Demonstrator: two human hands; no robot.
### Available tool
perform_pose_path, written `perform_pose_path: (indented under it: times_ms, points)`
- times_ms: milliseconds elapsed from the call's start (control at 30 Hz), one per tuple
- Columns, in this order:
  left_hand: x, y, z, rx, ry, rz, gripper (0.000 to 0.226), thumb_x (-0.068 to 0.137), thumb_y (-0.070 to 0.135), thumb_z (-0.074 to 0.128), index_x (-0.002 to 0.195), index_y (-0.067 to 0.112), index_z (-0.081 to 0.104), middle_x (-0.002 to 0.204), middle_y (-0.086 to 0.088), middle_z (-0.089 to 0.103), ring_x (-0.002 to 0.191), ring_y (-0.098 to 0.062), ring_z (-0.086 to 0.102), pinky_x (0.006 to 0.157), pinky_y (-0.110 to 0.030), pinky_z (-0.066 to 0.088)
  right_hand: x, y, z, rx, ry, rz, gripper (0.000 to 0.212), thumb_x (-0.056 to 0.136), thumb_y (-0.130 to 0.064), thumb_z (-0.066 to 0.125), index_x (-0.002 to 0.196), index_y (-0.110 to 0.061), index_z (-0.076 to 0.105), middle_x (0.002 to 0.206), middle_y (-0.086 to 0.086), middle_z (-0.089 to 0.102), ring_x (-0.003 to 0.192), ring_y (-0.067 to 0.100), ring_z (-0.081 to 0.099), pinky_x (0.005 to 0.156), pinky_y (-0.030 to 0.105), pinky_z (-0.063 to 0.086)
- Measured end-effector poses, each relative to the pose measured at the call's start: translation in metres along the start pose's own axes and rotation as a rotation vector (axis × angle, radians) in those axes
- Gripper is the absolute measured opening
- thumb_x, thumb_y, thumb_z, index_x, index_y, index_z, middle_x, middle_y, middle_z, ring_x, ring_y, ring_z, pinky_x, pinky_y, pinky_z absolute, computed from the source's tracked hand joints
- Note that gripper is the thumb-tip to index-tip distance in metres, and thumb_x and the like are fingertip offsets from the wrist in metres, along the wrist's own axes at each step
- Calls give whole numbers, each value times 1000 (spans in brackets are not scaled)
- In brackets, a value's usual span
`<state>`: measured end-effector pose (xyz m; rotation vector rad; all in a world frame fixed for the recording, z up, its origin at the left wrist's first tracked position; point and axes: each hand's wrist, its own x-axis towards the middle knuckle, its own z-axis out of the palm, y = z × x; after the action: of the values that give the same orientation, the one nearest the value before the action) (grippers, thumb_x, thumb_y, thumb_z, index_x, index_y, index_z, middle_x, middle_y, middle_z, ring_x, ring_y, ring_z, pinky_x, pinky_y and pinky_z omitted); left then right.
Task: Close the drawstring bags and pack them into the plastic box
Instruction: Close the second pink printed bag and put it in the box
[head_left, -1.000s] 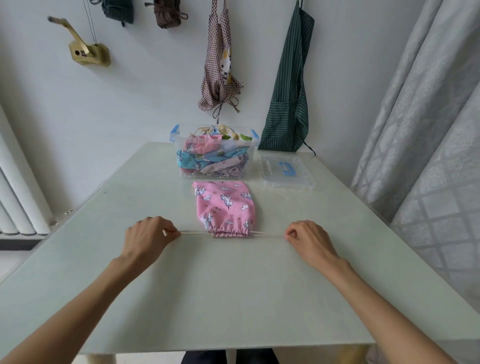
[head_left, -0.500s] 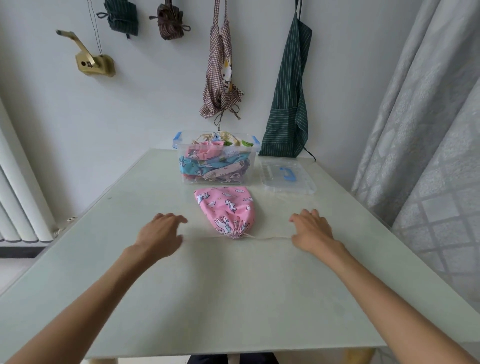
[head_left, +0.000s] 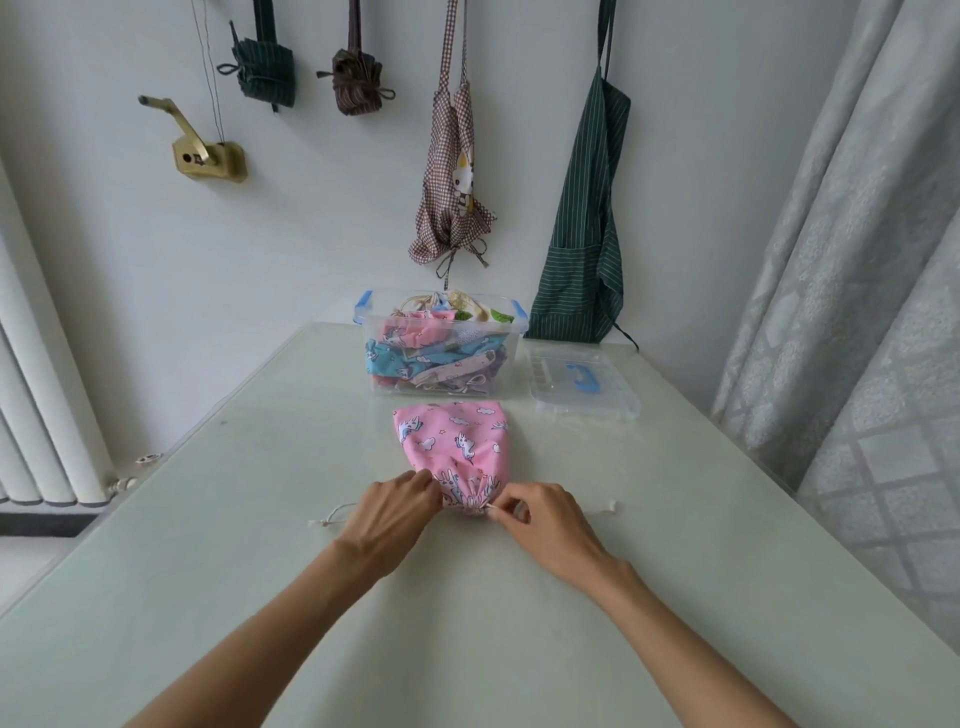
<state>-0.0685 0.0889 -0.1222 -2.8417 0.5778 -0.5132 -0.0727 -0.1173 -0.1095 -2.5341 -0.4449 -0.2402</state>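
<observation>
Pink bag (head_left: 457, 452) on table (head_left: 260, 519) before plastic box (head_left: 441, 345) | mouth now cinched, cords released | left hand (head_left: 387, 519) and right hand (head_left: 540, 519) moved inward, pinching gathered neck | closed; ready for packing

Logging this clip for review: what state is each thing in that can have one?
pink drawstring bag: mouth cinched shut, lying on table
plastic box: open, holding bags
lid: off, flat beside box
left hand: grips bag's gathered mouth
right hand: pinches at the mouth
</observation>
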Motion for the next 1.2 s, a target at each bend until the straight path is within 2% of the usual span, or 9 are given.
perform_pose_path:
  times_ms: [100,200,333,433,533,700,800,1000,1200]
  points:
    - [-4,0,-3,56,9,56,36,39,8,84,60,22,60,60,5,51,47,-14,52,35,-22,15,0,2,0,-28,-3,-17,11,86,-30,64,82,-21,69,63,-14,54,60,7,48,66,26,42]
    - [-9,-2,-7,26,69,93,26,53,13,81,60,22,58,58,6,52,47,-14,52,35,-21,15,-1,5,0,-30,13,-3,11,85,-28,65,84,-20,72,61,-18,51,59,4,46,63,22,37]
    - [-11,-8,-12,-149,122,-52,15,78,32,73,74,25,60,72,10,59,67,-13,60,40,-25,35,2,-7,10,86,14,61,11,81,-29,68,81,-20,74,58,-14,56,56,1,48,63,22,40]
    - [-27,0,-20,-458,56,-302,22,97,36,42,112,34,58,107,15,58,94,-10,62,65,-29,46,4,-12,13,148,-8,89,11,81,-29,68,83,-21,75,66,-11,63,61,1,53,66,21,44]
    - [-52,24,-31,-780,-6,-473,18,96,39,43,104,41,59,97,21,61,78,-2,63,70,-26,49,6,-12,7,200,-95,96,15,82,-27,68,91,-19,76,73,-13,65,66,-5,56,71,18,47]
    - [-41,29,-47,-1355,-342,-699,28,99,29,41,104,13,64,88,8,65,52,-2,60,46,-18,37,10,-16,1,315,-125,87,6,83,-21,68,83,-22,74,68,-9,67,64,1,58,77,28,51]
    - [-22,30,-54,-1582,-405,-832,34,100,35,36,109,11,59,87,9,61,59,-1,61,45,-16,34,13,-22,-2,351,-103,65,7,84,-18,67,83,-20,74,64,-10,66,58,-3,57,73,24,51]
    - [11,34,-49,-2021,56,-1302,24,91,22,58,68,19,55,68,7,56,52,1,61,38,-11,28,28,-27,-10,411,-65,37,8,84,-17,67,86,-15,75,66,-8,67,62,2,60,75,25,51]
    - [14,35,-50,-1965,485,-1265,12,88,25,65,79,17,68,77,8,68,73,-3,66,61,-21,42,46,-23,-13,407,-35,32,9,83,-19,69,89,-16,76,65,-12,66,61,-2,59,70,19,50]
